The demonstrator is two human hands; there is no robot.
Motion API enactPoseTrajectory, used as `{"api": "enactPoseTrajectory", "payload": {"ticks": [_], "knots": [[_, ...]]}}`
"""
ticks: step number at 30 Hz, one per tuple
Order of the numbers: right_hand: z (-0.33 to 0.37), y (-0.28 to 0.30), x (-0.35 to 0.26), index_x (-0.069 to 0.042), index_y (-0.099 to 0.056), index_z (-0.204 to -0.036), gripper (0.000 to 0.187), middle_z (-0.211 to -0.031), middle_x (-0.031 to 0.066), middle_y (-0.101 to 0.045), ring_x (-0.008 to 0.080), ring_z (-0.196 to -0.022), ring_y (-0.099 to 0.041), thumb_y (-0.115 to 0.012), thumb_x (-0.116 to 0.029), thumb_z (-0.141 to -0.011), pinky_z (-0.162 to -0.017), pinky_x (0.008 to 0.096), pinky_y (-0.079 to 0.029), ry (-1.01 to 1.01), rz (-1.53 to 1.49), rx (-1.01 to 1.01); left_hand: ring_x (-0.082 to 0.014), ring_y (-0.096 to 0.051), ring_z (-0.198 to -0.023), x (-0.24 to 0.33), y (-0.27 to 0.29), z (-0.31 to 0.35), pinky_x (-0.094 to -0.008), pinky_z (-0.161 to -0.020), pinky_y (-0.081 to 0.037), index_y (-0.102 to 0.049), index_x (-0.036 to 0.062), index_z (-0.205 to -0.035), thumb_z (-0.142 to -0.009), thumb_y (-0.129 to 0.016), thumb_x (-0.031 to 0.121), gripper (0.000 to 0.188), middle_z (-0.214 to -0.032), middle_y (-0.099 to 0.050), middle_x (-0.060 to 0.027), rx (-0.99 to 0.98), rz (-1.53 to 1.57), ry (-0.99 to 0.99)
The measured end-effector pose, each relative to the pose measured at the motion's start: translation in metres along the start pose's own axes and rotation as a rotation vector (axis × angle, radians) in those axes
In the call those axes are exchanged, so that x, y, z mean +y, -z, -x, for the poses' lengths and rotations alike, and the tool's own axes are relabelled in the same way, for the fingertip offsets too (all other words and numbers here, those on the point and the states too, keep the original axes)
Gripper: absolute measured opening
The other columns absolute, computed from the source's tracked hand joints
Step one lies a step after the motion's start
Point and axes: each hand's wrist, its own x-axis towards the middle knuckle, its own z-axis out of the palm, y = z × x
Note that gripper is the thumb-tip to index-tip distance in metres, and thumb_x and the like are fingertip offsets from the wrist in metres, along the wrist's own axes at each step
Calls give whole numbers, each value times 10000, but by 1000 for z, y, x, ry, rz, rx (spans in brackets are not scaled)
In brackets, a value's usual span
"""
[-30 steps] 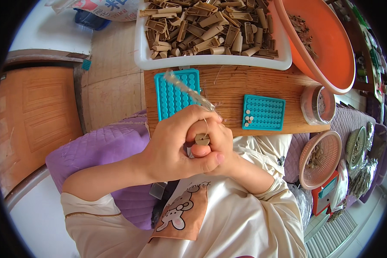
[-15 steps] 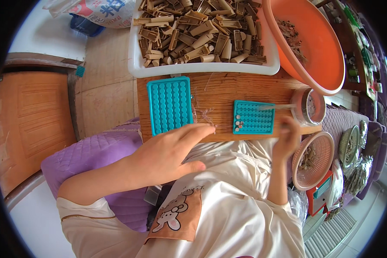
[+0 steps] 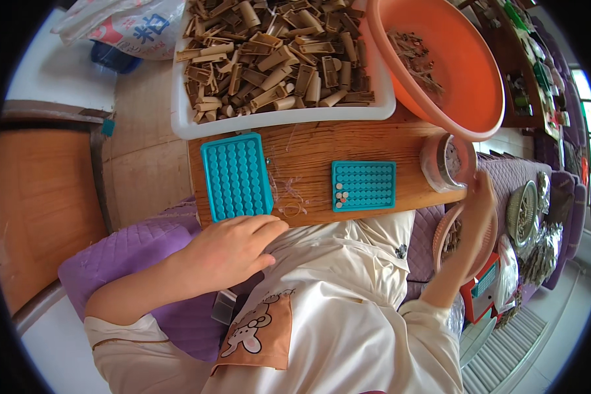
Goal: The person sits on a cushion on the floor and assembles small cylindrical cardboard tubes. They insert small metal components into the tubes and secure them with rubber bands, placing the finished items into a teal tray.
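Note:
My left hand (image 3: 240, 246) rests at the near edge of a large teal tray (image 3: 233, 177) with rows of round cells. Its fingers are stretched out, thumb apart, and nothing shows in them. Beyond the table's right end, my right hand (image 3: 481, 190) is beside a round clear container (image 3: 433, 164) with small pieces inside; its fingers are too indistinct to read. Between the hands lies a smaller teal tray (image 3: 364, 187), with several small round pale pieces (image 3: 341, 196) in its left cells. Thin pinkish strands (image 3: 289, 190) lie on the wood between the trays.
A white bin (image 3: 282, 118) full of tan plastic parts (image 3: 276, 59) stands at the back of the wooden table (image 3: 308, 144). An orange basin (image 3: 466, 72) leans beside it. A pink basket (image 3: 448, 240) sits below my right forearm, with a green basket (image 3: 522, 210) farther right.
My right hand has moved right, away from the small tray to beside the round container. My left hand has drawn back leftward to the large tray's near edge. The whole view has shifted.

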Motion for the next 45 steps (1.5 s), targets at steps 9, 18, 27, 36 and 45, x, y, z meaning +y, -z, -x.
{"api": "enactPoseTrajectory", "payload": {"ticks": [9,18,27,36,45], "knots": [[-89,-113,-194,-70,-595,-855,193,-850,67,-538,235,-865,-540,-532,-2,-686,-707,329,-483,963,-36,-28,-264,-527,-964,-1,5,-1,-341,-816,-445,-463,20,-1082,-749,-605,166,390,-1066,-518,-112,22,-66,-39],[-96,-109,-185,-17,-570,-814,88,-808,100,-515,259,-769,-529,-588,-55,-737,-670,347,-447,855,-74,-28,-265,-538,-964,-2,8,-7,-340,-815,-450,-417,18,-1149,-757,-613,166,464,-1118,-494,-131,86,87,17],[30,-62,-230,-5,-520,-750,75,-718,126,-537,247,-625,-551,-585,-4,-714,-555,341,-444,567,-1126,-426,-214,-439,-1113,-12,8,-17,-316,-878,-390,-178,31,-1330,-808,-573,316,714,-1285,-361,-171,717,806,-80],[-12,-49,-214,-37,-563,-909,181,-721,105,-586,209,-598,-573,-592,-53,-731,-563,300,-462,734,-930,-623,-108,-513,-729,-26,25,-17,-229,-663,-436,-394,40,-1088,-925,-371,243,261,-835,-506,-44,793,965,136],[-297,-108,-20,-50,-597,-947,254,-819,102,-629,240,-738,-621,-540,-211,-759,-603,335,-502,300,67,-278,-34,-342,-531,-22,19,-19,-178,-490,-322,-430,53,-1001,-931,-357,234,207,-706,-421,-9,431,1092,310]]}}
